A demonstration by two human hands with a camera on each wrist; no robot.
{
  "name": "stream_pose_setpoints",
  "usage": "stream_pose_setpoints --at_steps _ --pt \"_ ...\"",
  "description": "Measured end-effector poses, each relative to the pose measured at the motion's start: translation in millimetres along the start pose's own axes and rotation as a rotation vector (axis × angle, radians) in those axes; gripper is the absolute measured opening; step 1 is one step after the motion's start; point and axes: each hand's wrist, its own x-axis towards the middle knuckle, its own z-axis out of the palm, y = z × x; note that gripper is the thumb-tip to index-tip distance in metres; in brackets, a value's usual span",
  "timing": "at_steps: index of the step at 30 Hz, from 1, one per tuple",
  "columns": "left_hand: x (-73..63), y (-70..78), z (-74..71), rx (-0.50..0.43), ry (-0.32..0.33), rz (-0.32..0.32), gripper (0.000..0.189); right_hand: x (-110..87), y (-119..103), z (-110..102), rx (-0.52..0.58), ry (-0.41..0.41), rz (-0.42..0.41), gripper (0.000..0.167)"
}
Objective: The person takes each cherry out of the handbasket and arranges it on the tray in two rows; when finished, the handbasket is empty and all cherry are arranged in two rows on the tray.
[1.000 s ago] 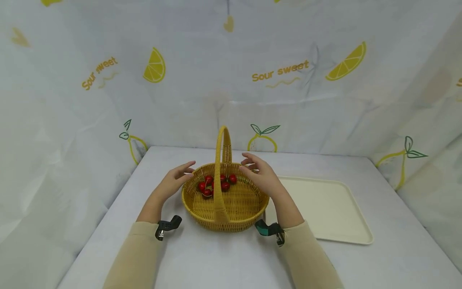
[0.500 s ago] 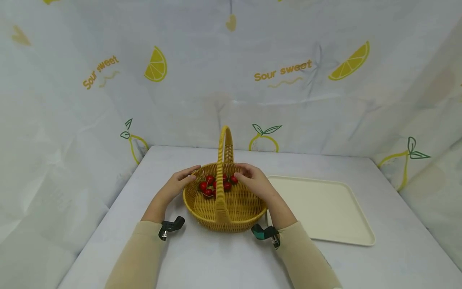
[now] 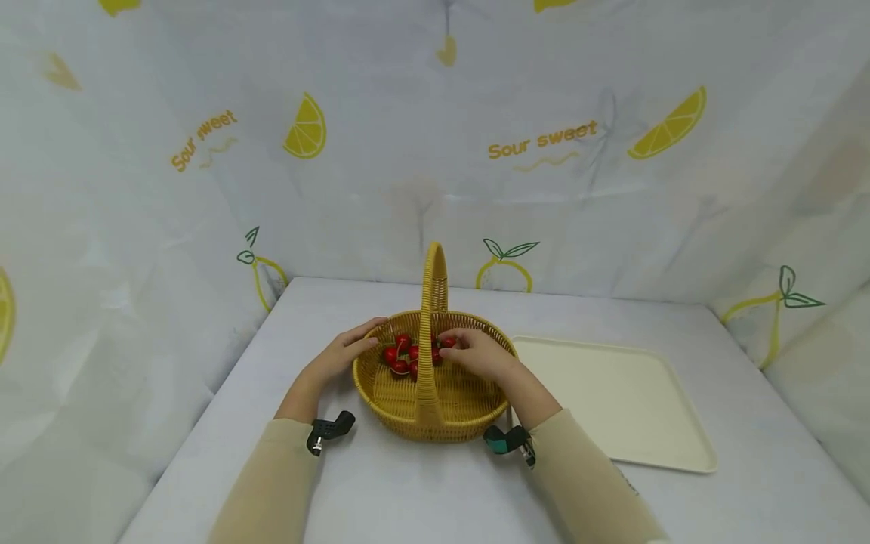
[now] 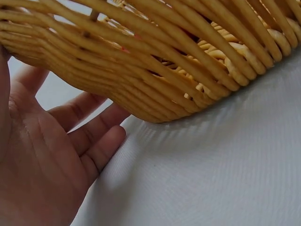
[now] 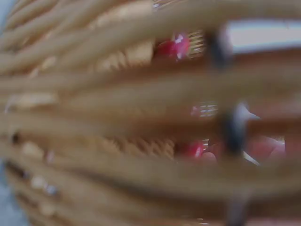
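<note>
The yellow wicker basket (image 3: 462,432) with a tall arched handle (image 3: 428,378) stands on the table and holds several red cherries (image 3: 399,367). My left hand (image 3: 333,363) grips its left side, thumb at the rim. In the left wrist view, the fingers of that hand (image 4: 44,155) reach along the outside of the woven wall (image 4: 122,70). My right hand (image 3: 484,357) dips over the right rim, its thumb and fingers curled about a cherry (image 3: 449,343). The right wrist view is blurred; basket strands (image 5: 117,92) hide most of that hand, and a cherry (image 5: 174,47) shows through them.
A cream rectangular tray (image 3: 632,400) lies to the right, its left edge partly behind the basket and the right forearm. White cloth (image 3: 408,499) covers the table. A lemon-print curtain (image 3: 381,174) encloses the back and sides.
My right hand has come down from above the right rim into the basket, to the cherries. My left hand has settled onto the left rim. The view has shifted slightly.
</note>
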Motion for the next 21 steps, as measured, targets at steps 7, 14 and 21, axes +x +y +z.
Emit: stream_pose_setpoints --at_steps 7,14,21 --pt "-2.3 0.5 -1.0 -0.029 0.017 -0.01 0.055 7.0 -3.5 1.9 -0.086 -0.092 0.006 0.046" --pt "-2.5 3.4 -4.0 -0.041 0.024 -0.013 0.055 12.8 -4.3 10.0 -0.221 -0.124 0.005 0.047" --pt "-2.3 2.2 1.8 -0.026 0.028 0.003 0.054 12.7 -5.7 13.0 -0.286 -0.138 -0.022 0.051"
